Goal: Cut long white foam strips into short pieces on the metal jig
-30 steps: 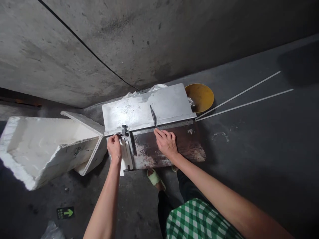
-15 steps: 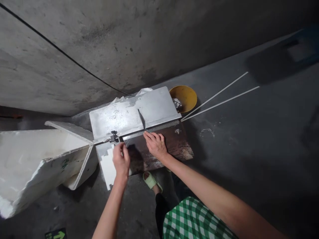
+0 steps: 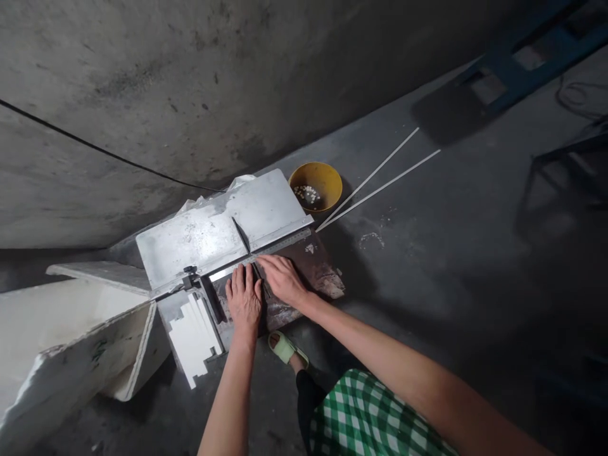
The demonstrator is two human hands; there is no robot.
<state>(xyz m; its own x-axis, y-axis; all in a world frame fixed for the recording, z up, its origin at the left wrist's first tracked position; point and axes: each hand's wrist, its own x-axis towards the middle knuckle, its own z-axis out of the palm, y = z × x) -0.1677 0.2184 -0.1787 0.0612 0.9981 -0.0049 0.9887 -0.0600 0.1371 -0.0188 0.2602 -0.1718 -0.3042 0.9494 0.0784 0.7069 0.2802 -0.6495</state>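
Note:
A small table saw with a metal top (image 3: 190,237) has a thin dark blade (image 3: 240,235) standing up out of it. My left hand (image 3: 244,303) lies palm down on the dark near part of the table, fingers stretched toward the ruler-marked metal edge (image 3: 285,242). Close beside it, my right hand (image 3: 282,278) reaches forward with straight fingers, its tips at that edge just short of the blade. Whether anything thin lies under the fingertips I cannot tell. Left of my hands, a black guide bar (image 3: 213,299) crosses the table beside a stack of white strips (image 3: 192,335).
A yellow bucket (image 3: 327,183) with small white bits stands behind the saw's right end. Two long thin white strips (image 3: 380,193) extend rightward from the table. Large white boards (image 3: 95,342) lean at the left. A black cable (image 3: 109,155) runs along the wall.
My left hand has come from above the white strips, fingers curled, to lie flat beside my right hand. The right hand stays near the blade. The view has shifted right.

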